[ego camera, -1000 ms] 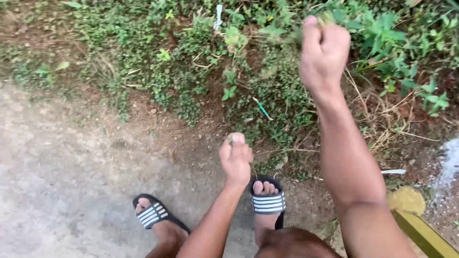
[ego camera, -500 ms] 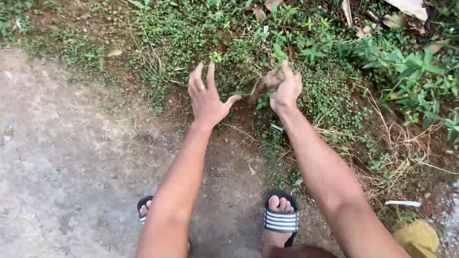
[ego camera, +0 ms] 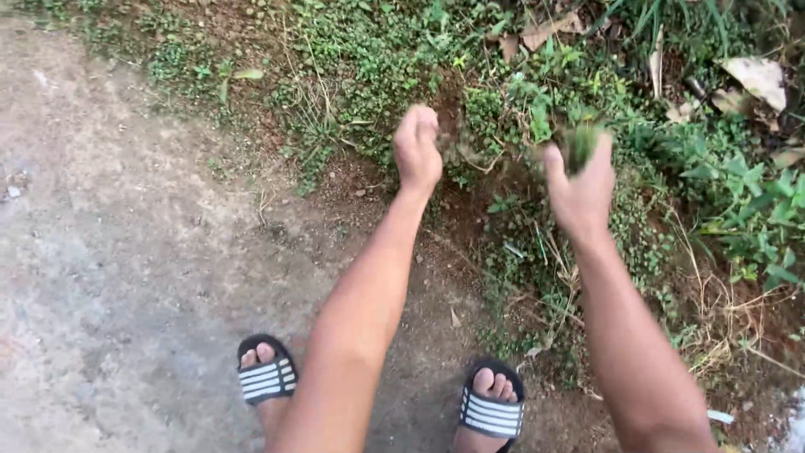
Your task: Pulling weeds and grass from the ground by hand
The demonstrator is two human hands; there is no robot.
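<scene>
My right hand is closed around a blurred tuft of green weeds, lifted above the leafy ground cover. My left hand is curled into a fist beside the reddish soil patch; what it grips I cannot tell.

No package, label, sign or screen shows anywhere in the frame.
</scene>
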